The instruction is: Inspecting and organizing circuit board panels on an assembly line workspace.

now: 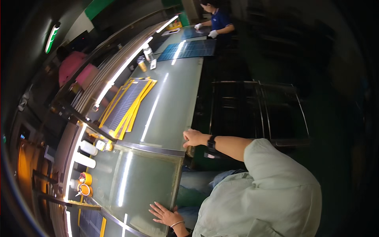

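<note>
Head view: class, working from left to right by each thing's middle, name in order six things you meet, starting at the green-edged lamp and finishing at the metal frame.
Green-edged lamp → pink top → yellow-edged panels → left hand → right hand → metal frame

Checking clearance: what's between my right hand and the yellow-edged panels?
The head view shows bare tabletop with a light reflection between right hand and panels.

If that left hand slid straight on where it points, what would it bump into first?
Probably the yellow-orange rolls across the tabletop: the left hand points roughly toward them, though the fisheye bend leaves the exact line uncertain.
</note>
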